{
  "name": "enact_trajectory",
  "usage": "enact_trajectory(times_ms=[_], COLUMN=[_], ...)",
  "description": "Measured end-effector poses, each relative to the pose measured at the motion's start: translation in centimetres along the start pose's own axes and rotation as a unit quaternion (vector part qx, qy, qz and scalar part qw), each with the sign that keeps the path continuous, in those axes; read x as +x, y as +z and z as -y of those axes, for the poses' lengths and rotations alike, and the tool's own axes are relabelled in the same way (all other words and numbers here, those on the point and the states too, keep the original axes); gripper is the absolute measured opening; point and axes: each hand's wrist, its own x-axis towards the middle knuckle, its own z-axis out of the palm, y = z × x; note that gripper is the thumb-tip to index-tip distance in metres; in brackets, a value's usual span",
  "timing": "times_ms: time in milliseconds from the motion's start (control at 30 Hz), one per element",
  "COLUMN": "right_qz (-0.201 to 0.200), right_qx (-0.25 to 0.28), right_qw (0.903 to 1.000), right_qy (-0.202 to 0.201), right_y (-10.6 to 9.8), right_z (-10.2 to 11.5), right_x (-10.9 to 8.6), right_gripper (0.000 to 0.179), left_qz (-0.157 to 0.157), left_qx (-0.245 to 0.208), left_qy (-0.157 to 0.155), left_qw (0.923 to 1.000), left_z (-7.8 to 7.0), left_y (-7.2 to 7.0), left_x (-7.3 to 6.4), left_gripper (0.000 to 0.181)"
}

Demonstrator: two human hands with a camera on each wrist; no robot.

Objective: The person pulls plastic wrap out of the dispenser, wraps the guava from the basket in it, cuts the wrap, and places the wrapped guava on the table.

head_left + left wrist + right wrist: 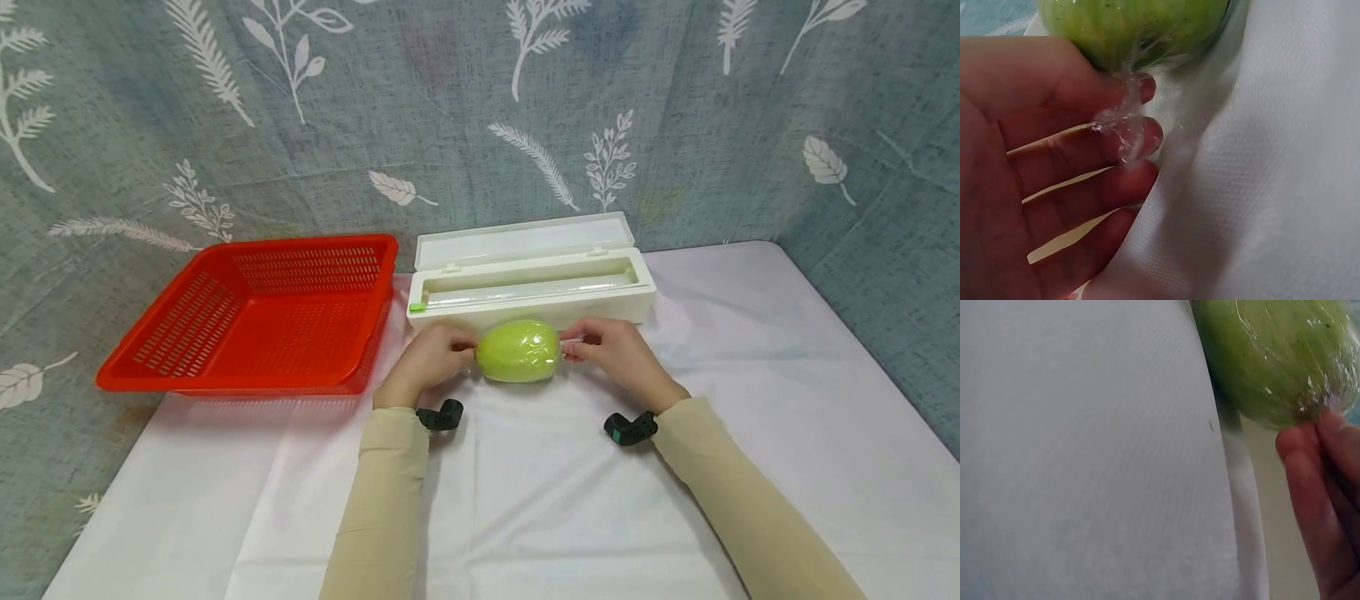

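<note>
A pale green oval melon [517, 352], wrapped in shiny cling film, lies lengthwise between the two hands. At its left end my left hand [435, 360] pinches the gathered film between thumb and index finger. A twisted tail of cling film [1129, 119] hangs across the other fingers, which are loosely bent and spread in the left wrist view. My right hand [617, 350] pinches the film bunched at the melon's right end; thumb and fingertips meet right against the fruit in the right wrist view.
Just behind the melon stands a white cling film dispenser [525, 312], lid raised, with a film roll [525, 293] inside. To the left is a red plastic basket [255, 383]. A white cloth [525, 500] covers the table, and a patterned curtain [465, 125] hangs behind.
</note>
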Motion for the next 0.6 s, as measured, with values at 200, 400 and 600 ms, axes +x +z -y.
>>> enact_trajectory(times_ms=[200,400,600], right_qz=[-0.021,-0.013,0.048], right_qx=[-0.098,-0.157,-0.155], right_qw=[0.9932,0.9860,0.9864], right_qy=[-0.059,-0.053,-0.027], right_y=[0.21,0.17,0.11], right_z=[0.09,0.16,0.04], right_x=[0.13,0.14,0.11], right_gripper=[0.007,0.012,0.011], left_qz=[-0.008,-0.014,-0.025], left_qx=[-0.005,-0.015,-0.003], left_qy=[0.018,0.050,0.057], left_qw=[0.9998,0.9985,0.9980], left_z=[0.29,0.49,0.14], left_y=[0.17,0.42,0.33], left_x=[0.14,0.30,0.29], left_gripper=[0.015,0.007,0.005])
